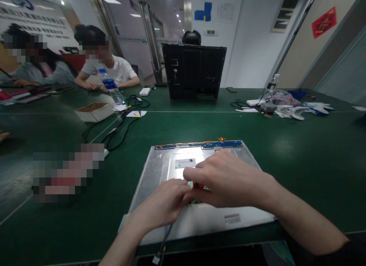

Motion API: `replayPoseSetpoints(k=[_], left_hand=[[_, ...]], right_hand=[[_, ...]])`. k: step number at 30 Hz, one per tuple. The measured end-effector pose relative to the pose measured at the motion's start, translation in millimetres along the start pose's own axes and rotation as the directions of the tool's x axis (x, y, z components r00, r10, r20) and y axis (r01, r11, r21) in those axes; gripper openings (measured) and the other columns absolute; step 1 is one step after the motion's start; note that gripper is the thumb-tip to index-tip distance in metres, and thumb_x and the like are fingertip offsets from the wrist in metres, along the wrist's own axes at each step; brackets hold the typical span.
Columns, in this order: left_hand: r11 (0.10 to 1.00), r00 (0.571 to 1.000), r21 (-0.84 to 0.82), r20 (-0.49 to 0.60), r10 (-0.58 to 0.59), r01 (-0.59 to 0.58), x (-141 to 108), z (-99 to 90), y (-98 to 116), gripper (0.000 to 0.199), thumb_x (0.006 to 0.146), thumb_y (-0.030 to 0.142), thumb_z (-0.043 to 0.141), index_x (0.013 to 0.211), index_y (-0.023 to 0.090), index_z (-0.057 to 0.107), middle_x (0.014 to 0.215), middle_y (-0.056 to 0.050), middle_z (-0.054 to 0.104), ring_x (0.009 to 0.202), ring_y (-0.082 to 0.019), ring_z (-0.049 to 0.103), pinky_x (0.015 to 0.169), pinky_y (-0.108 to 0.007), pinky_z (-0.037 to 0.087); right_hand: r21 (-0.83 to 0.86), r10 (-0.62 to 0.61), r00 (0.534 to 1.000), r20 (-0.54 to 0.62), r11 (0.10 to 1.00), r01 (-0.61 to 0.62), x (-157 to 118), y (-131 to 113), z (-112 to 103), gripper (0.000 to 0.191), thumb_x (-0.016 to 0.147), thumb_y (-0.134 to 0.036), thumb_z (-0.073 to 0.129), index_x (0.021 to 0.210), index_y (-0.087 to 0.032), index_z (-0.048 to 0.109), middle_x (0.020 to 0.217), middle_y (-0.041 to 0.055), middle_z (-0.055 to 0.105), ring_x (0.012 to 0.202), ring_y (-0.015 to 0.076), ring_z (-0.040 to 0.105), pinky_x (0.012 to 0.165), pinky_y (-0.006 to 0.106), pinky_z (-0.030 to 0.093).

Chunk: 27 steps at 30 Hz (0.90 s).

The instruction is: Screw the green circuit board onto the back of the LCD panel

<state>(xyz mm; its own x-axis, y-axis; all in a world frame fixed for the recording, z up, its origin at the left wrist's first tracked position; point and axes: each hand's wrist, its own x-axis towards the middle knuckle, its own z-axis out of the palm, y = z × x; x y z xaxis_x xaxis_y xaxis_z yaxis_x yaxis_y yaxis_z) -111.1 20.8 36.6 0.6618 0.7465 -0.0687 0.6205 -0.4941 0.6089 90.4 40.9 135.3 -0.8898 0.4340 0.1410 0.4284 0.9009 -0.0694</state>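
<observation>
A silver display panel (151, 182) lies back side up on the table in front of me. Along its far edge runs a narrow blue circuit strip (197, 145). My right hand (220, 178) curls above the middle of the panel, its fingers closed around a red-and-black tool handle (198, 185); the tool's tip is hidden. Right beside it, my left hand (166, 201) rests low with bent fingers close together, and what they pinch is covered. Bits of a green circuit board (196, 202) show under the fingers. A thin dark cable (166, 235) hangs from beneath my left hand over the near edge.
Upright on the green table (114, 182) across from me stands a black monitor housing (194, 71). An open carton (94, 112), black cables (122, 124) and a water bottle (111, 88) are at left. A plastic bag and gloves (291, 107) lie at right. Co-workers sit far left.
</observation>
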Motion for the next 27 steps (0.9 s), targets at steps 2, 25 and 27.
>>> replayPoseSetpoints(k=[2, 25, 27], left_hand=[[1.000, 1.000, 0.018, -0.007, 0.013, -0.013, 0.3, 1.0, -1.0, 0.018, 0.085, 0.012, 0.047, 0.085, 0.017, 0.064, 0.092, -0.006, 0.069, 0.085, -0.022, 0.063, 0.072, -0.030, 0.046], [0.990, 0.996, 0.137, -0.082, 0.036, -0.024, -1.3, 1.3, 8.4, 0.014, 0.079, 0.013, 0.048, 0.084, 0.018, 0.061, 0.086, -0.005, 0.068, 0.081, -0.023, 0.062, 0.070, -0.030, 0.046], [0.987, 0.995, 0.159, -0.093, 0.030, -0.014, -1.4, 1.0, 8.7, 0.015, 0.079, 0.012, 0.048, 0.083, 0.017, 0.062, 0.087, -0.005, 0.069, 0.083, -0.023, 0.062, 0.071, -0.030, 0.047]], right_hand=[[0.009, -0.007, 1.000, 0.014, 1.000, 0.007, -0.4, -0.4, -1.0, 0.014, 0.093, -0.031, 0.047, 0.093, -0.019, 0.055, 0.072, 0.0002, 0.063, 0.057, 0.0115, 0.047, 0.051, 0.030, 0.020], [0.033, -0.038, 0.999, 0.000, 0.999, 0.038, -1.1, -4.0, -0.2, 0.020, 0.089, -0.039, 0.054, 0.097, -0.020, 0.053, 0.074, -0.0001, 0.064, 0.060, 0.0135, 0.051, 0.053, 0.029, 0.021], [-0.011, -0.034, 0.999, -0.015, 0.999, 0.034, 0.2, -4.6, 2.0, 0.017, 0.092, -0.037, 0.051, 0.095, -0.020, 0.054, 0.071, -0.0002, 0.063, 0.058, 0.0129, 0.050, 0.052, 0.029, 0.020]])
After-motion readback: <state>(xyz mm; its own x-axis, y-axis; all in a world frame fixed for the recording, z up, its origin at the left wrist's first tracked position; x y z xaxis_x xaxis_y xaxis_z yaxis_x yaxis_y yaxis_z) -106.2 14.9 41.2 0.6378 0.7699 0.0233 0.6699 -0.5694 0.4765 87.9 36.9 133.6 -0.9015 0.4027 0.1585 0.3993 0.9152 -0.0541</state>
